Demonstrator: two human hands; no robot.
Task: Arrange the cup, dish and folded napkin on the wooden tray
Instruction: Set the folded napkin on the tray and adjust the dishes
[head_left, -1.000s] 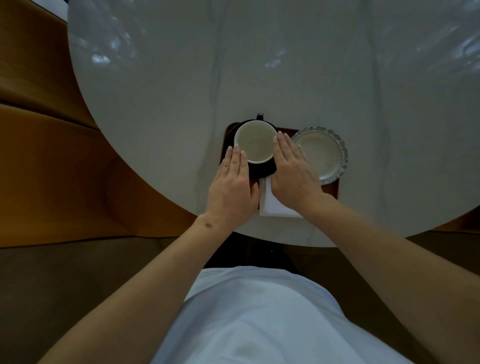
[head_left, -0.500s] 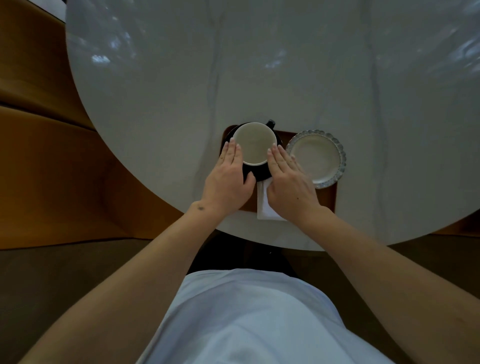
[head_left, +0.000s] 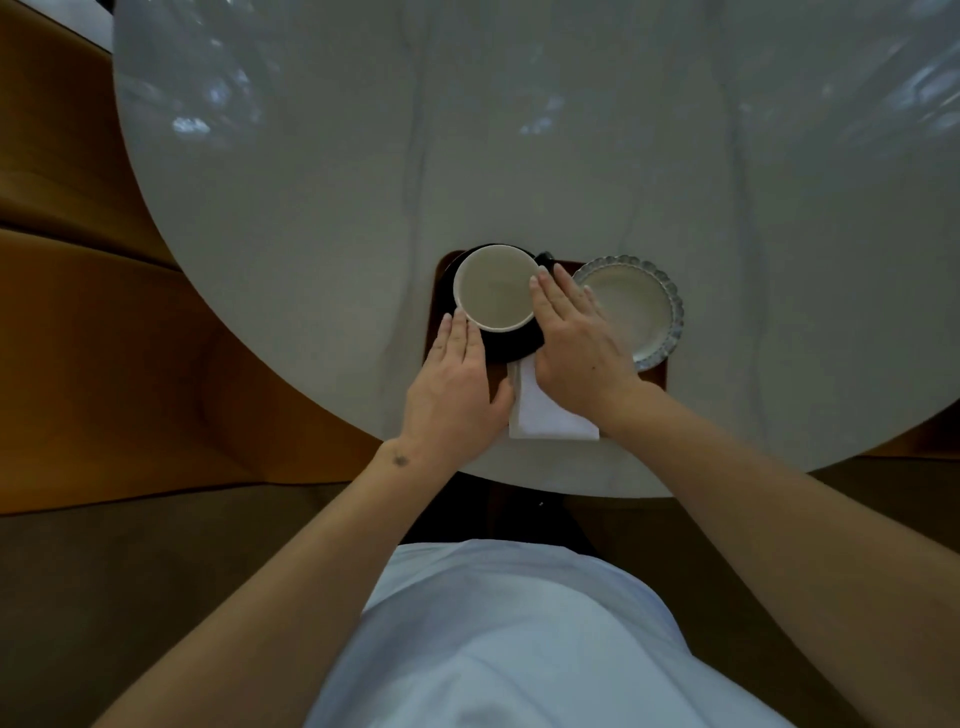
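Observation:
A cup (head_left: 496, 288), white inside and black outside, stands on a black saucer (head_left: 511, 345) at the left of the wooden tray (head_left: 655, 375). Its handle (head_left: 544, 256) points to the far right. My left hand (head_left: 452, 395) lies flat with its fingertips against the cup's near-left side. On the cup's right side rests my right hand (head_left: 576, 338), fingers straight and together. A pale dish (head_left: 636, 306) with a scalloped rim sits on the tray's right part, partly under my right hand. The folded white napkin (head_left: 545, 415) lies between my hands at the tray's near edge.
The tray sits near the front edge of a round, pale marble table (head_left: 519, 130). A wooden bench (head_left: 104, 338) curves along the left. My white shirt fills the bottom of the view.
The cup has turned clockwise between my hands, its handle swinging from the far side toward the far right. Both hands shifted slightly around it.

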